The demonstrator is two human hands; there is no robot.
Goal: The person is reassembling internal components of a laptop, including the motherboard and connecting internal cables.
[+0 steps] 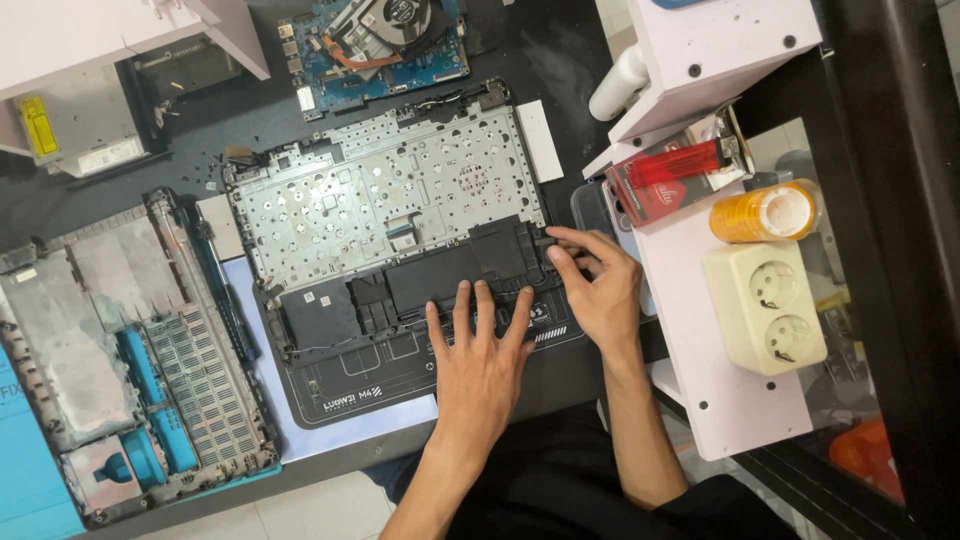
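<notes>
left hand (478, 360): flat, palm down, fingers (462, 305) spread wide, pressing on front edge of laptop shell (385, 205); grips nothing
right hand (598, 290): at right front corner of laptop shell, fingers curled, tips pinching at the black corner piece; can't tell if anything is actually held
laptop shell: opened, underside of keyboard up, silver plate with many small holes; black panels along its front edge under both hands; lies mid worktop (250, 120)
black mat (400, 385): under laptop shell, sticks out at its front
bottom cover (140, 350): left of laptop shell, grey with blue patches, inside up
white shelf (690, 330): right of laptop shell, just beside right hand
double socket (765, 305): on white shelf, cream
tape roll (765, 212): on white shelf, behind double socket, orange
red lighter (685, 163): on white shelf, behind tape roll
circuit board (375, 45): behind laptop shell, blue, fan on it
drive box (85, 125): behind and left of laptop shell, grey metal, yellow label
</notes>
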